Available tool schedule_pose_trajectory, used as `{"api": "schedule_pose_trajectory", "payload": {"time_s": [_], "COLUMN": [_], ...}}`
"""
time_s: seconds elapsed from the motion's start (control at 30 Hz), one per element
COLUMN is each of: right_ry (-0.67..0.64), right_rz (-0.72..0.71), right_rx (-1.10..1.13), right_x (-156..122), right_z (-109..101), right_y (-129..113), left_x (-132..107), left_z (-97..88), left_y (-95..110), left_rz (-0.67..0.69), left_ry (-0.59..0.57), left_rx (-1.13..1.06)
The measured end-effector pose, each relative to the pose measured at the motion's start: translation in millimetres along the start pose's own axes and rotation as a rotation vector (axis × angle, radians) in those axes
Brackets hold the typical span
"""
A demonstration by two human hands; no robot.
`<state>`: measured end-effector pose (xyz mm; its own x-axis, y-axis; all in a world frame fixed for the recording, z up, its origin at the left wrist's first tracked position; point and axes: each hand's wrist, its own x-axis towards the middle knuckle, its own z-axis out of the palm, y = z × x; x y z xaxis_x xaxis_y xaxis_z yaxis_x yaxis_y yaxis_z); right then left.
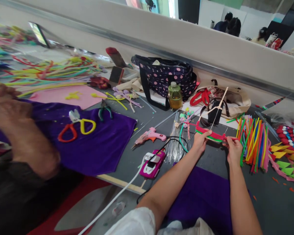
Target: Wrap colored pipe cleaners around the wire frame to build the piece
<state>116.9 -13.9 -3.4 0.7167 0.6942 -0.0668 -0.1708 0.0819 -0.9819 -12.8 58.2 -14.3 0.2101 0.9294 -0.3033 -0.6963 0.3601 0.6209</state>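
Note:
Above the grey table, my left hand (201, 142) pinches the left part of a pipe-cleaner piece (214, 134). The piece has pink-red and green rows across a cream triangular frame with a stem rising at its top. At its right end, my right hand (234, 150) has its fingers closed on a pink-red pipe cleaner. Another pink-red end sticks out to the left. Just right of my right hand lies a bundle of coloured pipe cleaners (253, 140). Clear glue sticks (175, 143) and small pastel pipe-cleaner flowers (187, 119) lie to the left of my hands.
A pink glue gun (150, 135) and a magenta power strip (152, 164) with cables lie left of my forearms. Behind stand a bottle (175, 96), a dark patterned bag (166, 75) and a beige bag (241, 98). A co-worker's arm (26, 130) reaches over purple cloth with scissors (77, 125).

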Motion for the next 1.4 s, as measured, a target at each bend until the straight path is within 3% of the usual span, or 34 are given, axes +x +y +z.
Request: {"api": "schedule_pose_trajectory", "payload": {"time_s": [0.23,0.57,0.83,1.1,1.4], "right_ry": [0.027,-0.062,-0.024,-0.012,0.022], "right_rz": [-0.021,0.048,-0.109,-0.172,-0.241], "right_rx": [0.062,0.09,0.029,0.007,-0.018], "right_x": [-1,-3,-5,-11,-12], "right_z": [2,2,8,14,16], "right_y": [-2,0,3,9,10], "left_x": [0,-2,-2,-2,-2], "left_z": [0.1,2.9,4.8,1.6,4.2], "left_y": [-1,2,2,-2,-1], "left_rz": [-0.02,0.013,0.096,-0.049,0.06], "left_ry": [-0.016,-0.032,0.007,0.004,0.009], "left_rx": [-0.016,-0.002,-0.002,-0.072,-0.055]}}
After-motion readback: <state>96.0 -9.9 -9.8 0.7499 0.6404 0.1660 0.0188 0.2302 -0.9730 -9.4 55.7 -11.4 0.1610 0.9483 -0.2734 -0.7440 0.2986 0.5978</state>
